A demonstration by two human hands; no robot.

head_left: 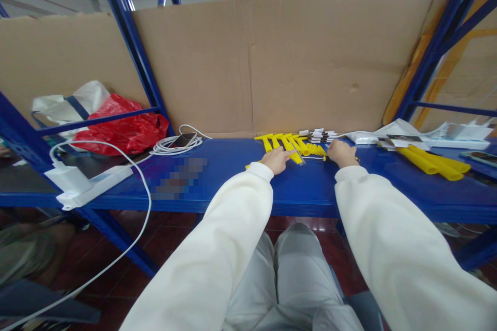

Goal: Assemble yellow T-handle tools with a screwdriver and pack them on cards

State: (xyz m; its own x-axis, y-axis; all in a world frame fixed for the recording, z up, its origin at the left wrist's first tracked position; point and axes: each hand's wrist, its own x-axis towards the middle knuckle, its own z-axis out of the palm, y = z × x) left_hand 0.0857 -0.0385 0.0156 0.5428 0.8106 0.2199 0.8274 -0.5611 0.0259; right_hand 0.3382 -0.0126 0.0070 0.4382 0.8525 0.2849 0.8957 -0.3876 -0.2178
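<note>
Both my hands rest on a blue metal shelf (233, 176) in front of a row of several yellow plastic tools (289, 144) lying side by side. My left hand (276, 159) lies with its fingers curled over one yellow tool, whose end sticks out to its left. My right hand (341, 154) is closed over something small beside the row; I cannot make out what. A small stack of white and black strips (320, 135) lies just behind the yellow tools.
A brown cardboard sheet (295, 62) backs the shelf. A phone on a coiled white cable (178, 143), a red bag (124, 128) and a white power strip (89, 183) lie left. Yellow tubes (435, 163) and plastic packets (396, 134) lie right.
</note>
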